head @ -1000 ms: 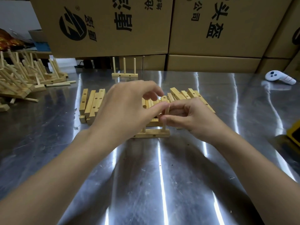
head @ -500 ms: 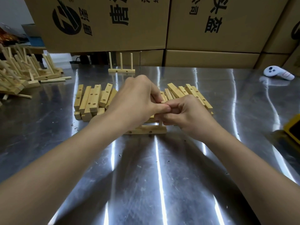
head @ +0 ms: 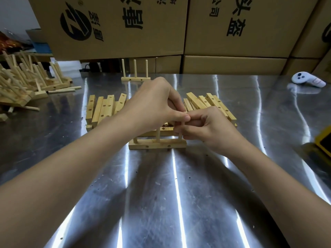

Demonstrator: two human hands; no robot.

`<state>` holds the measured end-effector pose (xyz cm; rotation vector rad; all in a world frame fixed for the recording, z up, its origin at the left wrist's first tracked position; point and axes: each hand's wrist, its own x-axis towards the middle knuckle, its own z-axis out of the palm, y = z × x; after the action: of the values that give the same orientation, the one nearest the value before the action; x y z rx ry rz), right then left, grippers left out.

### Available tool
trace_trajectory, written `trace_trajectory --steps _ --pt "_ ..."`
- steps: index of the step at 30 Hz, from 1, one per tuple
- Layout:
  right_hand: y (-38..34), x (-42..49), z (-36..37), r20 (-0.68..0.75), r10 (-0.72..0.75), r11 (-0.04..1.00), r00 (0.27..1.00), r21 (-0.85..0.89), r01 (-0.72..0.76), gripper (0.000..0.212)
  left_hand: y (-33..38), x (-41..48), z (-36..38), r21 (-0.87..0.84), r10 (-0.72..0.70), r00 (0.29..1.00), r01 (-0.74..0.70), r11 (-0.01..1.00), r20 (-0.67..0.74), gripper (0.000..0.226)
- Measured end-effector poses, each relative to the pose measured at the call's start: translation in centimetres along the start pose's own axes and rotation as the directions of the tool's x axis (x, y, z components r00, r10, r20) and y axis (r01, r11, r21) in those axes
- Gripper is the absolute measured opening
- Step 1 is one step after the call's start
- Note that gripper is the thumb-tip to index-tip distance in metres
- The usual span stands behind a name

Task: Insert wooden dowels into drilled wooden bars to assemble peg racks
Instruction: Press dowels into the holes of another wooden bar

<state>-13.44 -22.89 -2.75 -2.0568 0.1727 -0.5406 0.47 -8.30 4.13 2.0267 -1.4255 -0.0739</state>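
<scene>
A shiny metal table runs back to a wall of printed cardboard boxes. Near the middle of the table a drilled bar lies flat, long side facing the camera, with three dowels standing in it.

Both hands meet over the bar's right end. The left hand reaches in from the left, and its thumb and forefinger pinch the top of the right dowel. The right hand comes in from the right with its fingers curled around the same dowel just below. Only the short stretch of that dowel above the bar shows between the fingers. Whether it is seated fully in its hole cannot be told.

The middle dowel and left dowel show only at their lower parts, since the left hand and wrist cover the rest.

Behind the hands lies a pile of loose bars, with its middle hidden by them. Further back a finished rack stands upright with three pegs. A heap of racks lies at the left, cut off by the picture's edge. A white controller lies at the far right, and a yellow thing shows only in part at the right edge.
</scene>
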Motion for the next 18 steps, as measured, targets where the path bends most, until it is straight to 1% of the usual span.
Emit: trace_trajectory --steps 4,8,13,16,18 --pt "0.4 0.0 -0.1 0.002 -0.007 0.999 1.0 0.036 0.007 0.007 0.0 0.3 0.6 0.042 0.013 1.0 -0.013 0.999 0.004 0.017" --pt "0.4 0.1 0.1 -0.009 -0.047 0.996 0.999 -0.079 0.046 0.006 -0.2 0.3 0.2 0.027 -0.035 0.999 0.034 0.999 0.04 0.019" --pt "0.6 0.1 0.3 -0.04 -0.052 0.99 0.998 -0.132 0.047 0.007 0.5 0.7 -0.2 0.093 -0.063 0.994 0.055 0.994 0.09 0.022" --pt "0.4 0.0 0.6 -0.075 -0.054 0.984 0.996 -0.173 0.041 0.007 0.7 0.7 -0.2 0.085 -0.096 0.99 0.088 0.993 0.098 0.018" --pt "0.2 -0.2 0.8 -0.074 -0.039 0.985 0.997 -0.17 0.026 0.009 1.0 0.6 -0.3 0.095 -0.11 0.988 0.101 0.99 0.106 0.018"
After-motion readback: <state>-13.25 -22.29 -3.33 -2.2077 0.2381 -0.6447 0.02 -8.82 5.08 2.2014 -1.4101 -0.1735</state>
